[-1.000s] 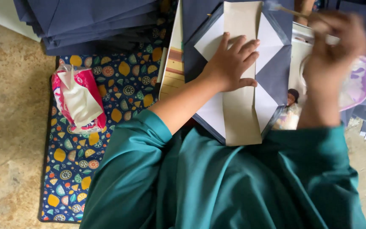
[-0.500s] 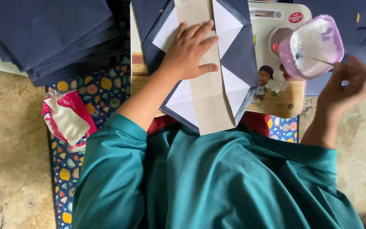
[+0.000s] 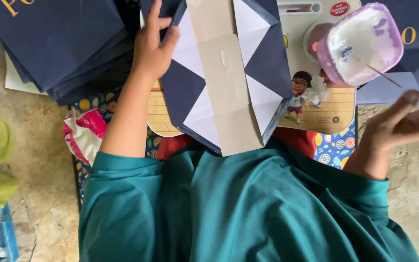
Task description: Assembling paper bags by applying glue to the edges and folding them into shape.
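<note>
Folded navy bag [image 3: 229, 73] upper centre on lap board [image 3: 316, 111], long axis running up-down | left hand [image 3: 153, 46] nearer, at its upper-left edge, grip loosely spread, holding nothing; earlier pressed flat on the tan strip [image 3: 226, 87] | right hand [image 3: 403, 123] right edge, open, below paste tub [image 3: 360, 43]; stick [image 3: 379, 73] released.

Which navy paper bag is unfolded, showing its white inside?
The navy paper bag on the lap board, beside the left hand: white triangles and a tan strip show. The stacked navy bags stay flat.
</note>
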